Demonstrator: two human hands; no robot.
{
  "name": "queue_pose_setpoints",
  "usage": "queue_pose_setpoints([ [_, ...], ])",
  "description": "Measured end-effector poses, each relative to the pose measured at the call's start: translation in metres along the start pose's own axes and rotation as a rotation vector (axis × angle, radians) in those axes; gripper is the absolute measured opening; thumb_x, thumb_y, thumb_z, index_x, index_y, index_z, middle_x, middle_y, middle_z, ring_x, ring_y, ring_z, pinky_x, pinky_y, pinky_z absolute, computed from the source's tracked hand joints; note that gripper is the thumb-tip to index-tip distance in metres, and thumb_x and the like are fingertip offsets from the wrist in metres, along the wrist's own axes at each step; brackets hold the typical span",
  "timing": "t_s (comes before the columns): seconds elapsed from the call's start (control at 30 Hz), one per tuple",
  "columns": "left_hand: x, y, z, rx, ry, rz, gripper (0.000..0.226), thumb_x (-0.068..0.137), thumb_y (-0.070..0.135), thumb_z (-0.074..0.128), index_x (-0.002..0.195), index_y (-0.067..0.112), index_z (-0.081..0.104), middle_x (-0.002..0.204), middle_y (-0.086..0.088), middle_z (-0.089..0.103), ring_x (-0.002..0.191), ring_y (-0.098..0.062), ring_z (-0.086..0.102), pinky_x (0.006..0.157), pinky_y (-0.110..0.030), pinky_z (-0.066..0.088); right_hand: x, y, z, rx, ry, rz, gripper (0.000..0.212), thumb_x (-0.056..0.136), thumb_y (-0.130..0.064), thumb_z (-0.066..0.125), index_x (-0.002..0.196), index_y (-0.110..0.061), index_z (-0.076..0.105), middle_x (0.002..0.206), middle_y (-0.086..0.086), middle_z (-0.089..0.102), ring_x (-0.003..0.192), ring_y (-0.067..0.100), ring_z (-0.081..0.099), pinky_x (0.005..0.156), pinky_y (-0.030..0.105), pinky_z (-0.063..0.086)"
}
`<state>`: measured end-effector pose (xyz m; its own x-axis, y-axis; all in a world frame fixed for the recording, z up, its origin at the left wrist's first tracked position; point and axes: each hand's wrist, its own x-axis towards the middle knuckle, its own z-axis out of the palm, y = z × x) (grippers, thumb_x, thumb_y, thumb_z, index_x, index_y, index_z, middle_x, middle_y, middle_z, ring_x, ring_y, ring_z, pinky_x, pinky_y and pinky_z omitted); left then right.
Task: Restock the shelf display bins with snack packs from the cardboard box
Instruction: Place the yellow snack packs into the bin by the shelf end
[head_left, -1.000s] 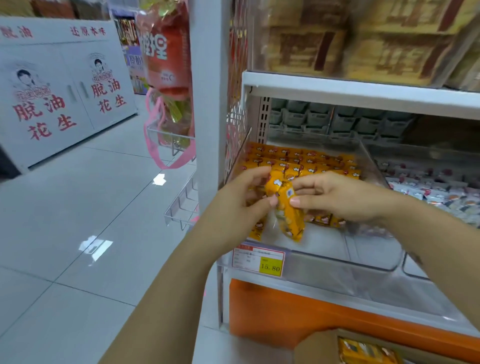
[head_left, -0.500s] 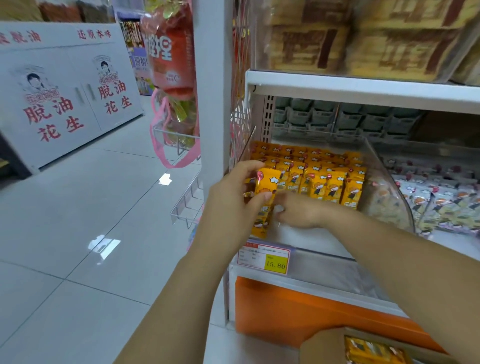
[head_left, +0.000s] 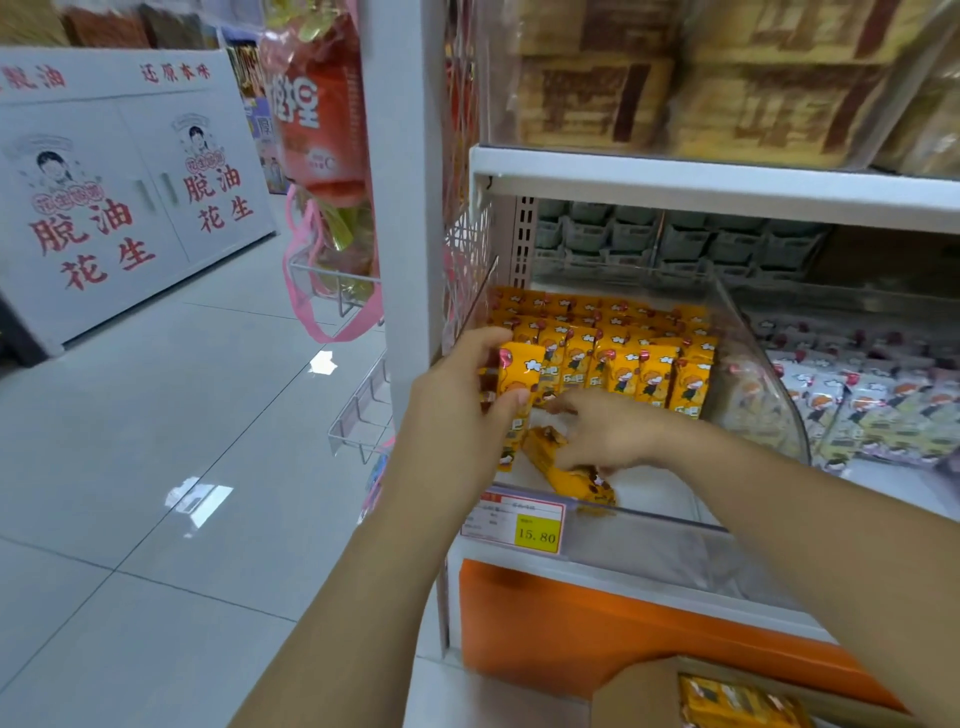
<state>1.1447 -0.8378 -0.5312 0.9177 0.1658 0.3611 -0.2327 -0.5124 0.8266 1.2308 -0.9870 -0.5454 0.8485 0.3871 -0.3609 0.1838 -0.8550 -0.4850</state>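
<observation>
My left hand (head_left: 457, 410) grips an upright orange snack pack (head_left: 519, 384) at the left front of the clear display bin (head_left: 763, 395). My right hand (head_left: 608, 436) reaches into the bin's front, its curled fingers around a fallen orange pack (head_left: 566, 470) lying on the bin floor. Rows of upright orange packs (head_left: 639, 369) fill the back of the bin. The cardboard box (head_left: 639, 696) shows at the bottom edge with orange packs (head_left: 737, 701) inside.
A price tag (head_left: 519, 522) reading 15.80 hangs on the bin's front lip. A neighbouring bin (head_left: 883, 395) to the right holds white and green packs. A shelf (head_left: 675, 176) overhangs above. Wire racks (head_left: 363, 410) and hanging bags (head_left: 322, 119) stick out left of the white upright; tiled aisle floor lies left.
Both hands held packs together in front of the bin a second ago. The right hand has since dropped to the bin floor onto a fallen pack, while the left keeps one upright.
</observation>
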Motion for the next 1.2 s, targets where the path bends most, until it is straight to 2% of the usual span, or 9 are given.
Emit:
queue_pose_setpoints([
  [0.1,0.001,0.001,0.005,0.033,-0.043,-0.005,0.044,0.086,0.012,0.068,0.125,0.025,0.054,0.1,0.014,0.059,0.092,-0.004,0.059,0.078,-0.008,0.046,-0.02,0.004,-0.015,0.313,0.109,-0.062,0.068,0.081,-0.002,0.065,0.139,-0.022,0.035,0.095,0.019,0.061,0.064,0.016,0.058,0.058,0.029,0.052],
  [0.33,0.002,0.004,0.017,-0.045,-0.142,-0.086,0.046,0.085,0.012,0.07,0.124,0.028,0.053,0.109,0.005,0.063,0.097,-0.013,0.061,0.09,-0.036,0.051,-0.042,0.007,-0.025,0.372,0.176,-0.149,0.039,0.079,-0.006,0.071,0.102,-0.024,0.045,0.1,-0.004,0.054,0.063,0.01,0.058,0.056,0.024,0.047],
  [0.47,0.004,0.002,0.019,-0.133,-0.13,-0.123,0.043,0.084,0.012,0.071,0.113,0.037,0.052,0.111,0.0,0.062,0.1,-0.018,0.062,0.091,-0.042,0.052,-0.048,0.01,-0.024,0.487,0.166,-0.238,0.063,0.076,-0.001,0.075,0.122,-0.024,0.039,0.095,-0.004,0.058,0.055,-0.006,0.058,0.053,0.013,0.046],
  [0.6,0.006,-0.001,0.02,-0.165,-0.149,-0.132,0.044,0.084,0.012,0.071,0.114,0.037,0.052,0.113,0.0,0.061,0.102,-0.018,0.062,0.092,-0.043,0.052,-0.055,0.004,-0.028,0.398,0.226,-0.352,0.026,0.084,-0.015,0.07,0.106,-0.016,0.059,0.09,0.006,0.068,0.053,0.002,0.057,0.05,0.017,0.046],
  [0.8,0.008,-0.004,0.019,-0.186,-0.148,-0.091,0.042,0.085,0.012,0.07,0.112,0.04,0.054,0.114,-0.001,0.063,0.102,-0.019,0.063,0.092,-0.044,0.052,-0.05,-0.01,-0.037,0.158,0.335,-0.419,0.025,0.079,-0.031,0.075,0.101,-0.021,0.067,0.079,-0.007,0.067,0.054,0.003,0.06,0.048,0.02,0.047],
  [0.87,0.008,-0.007,0.017,-0.197,-0.158,-0.098,0.043,0.088,0.009,0.065,0.122,0.034,0.055,0.119,-0.001,0.063,0.108,-0.017,0.061,0.097,-0.043,0.05,-0.045,-0.014,-0.037,0.102,0.331,-0.413,0.019,0.077,-0.034,0.075,0.091,-0.025,0.067,0.075,-0.006,0.066,0.059,0.017,0.063,0.05,0.027,0.049],
  [1.03,0.003,-0.009,0.005,-0.257,-0.173,-0.077,0.05,0.094,-0.004,0.051,0.12,0.039,0.049,0.117,0.009,0.061,0.113,-0.007,0.058,0.1,-0.032,0.048,-0.026,-0.018,-0.033,0.019,0.354,-0.353,0.023,0.077,-0.033,0.075,0.096,-0.022,0.067,0.079,-0.008,0.063,0.069,0.011,0.061,0.059,0.026,0.046],
  [1.13,-0.002,-0.01,-0.003,-0.189,-0.191,-0.04,0.045,0.095,-0.002,0.048,0.121,0.034,0.051,0.111,0.02,0.057,0.101,0.006,0.057,0.085,-0.004,0.044,-0.007,-0.018,-0.029,-0.083,0.412,-0.309,0.034,0.077,-0.041,0.073,0.108,-0.029,0.064,0.096,-0.01,0.063,0.088,0.013,0.061,0.075,0.031,0.05],
  [1.2,-0.003,-0.01,-0.007,-0.194,-0.187,-0.028,0.038,0.095,-0.001,0.049,0.114,0.032,0.056,0.11,0.017,0.06,0.095,0.007,0.059,0.08,-0.003,0.046,0.008,-0.018,-0.026,-0.194,0.466,-0.266,0.038,0.078,-0.045,0.07,0.112,-0.032,0.061,0.107,-0.005,0.066,0.095,0.019,0.062,0.079,0.037,0.051],
])
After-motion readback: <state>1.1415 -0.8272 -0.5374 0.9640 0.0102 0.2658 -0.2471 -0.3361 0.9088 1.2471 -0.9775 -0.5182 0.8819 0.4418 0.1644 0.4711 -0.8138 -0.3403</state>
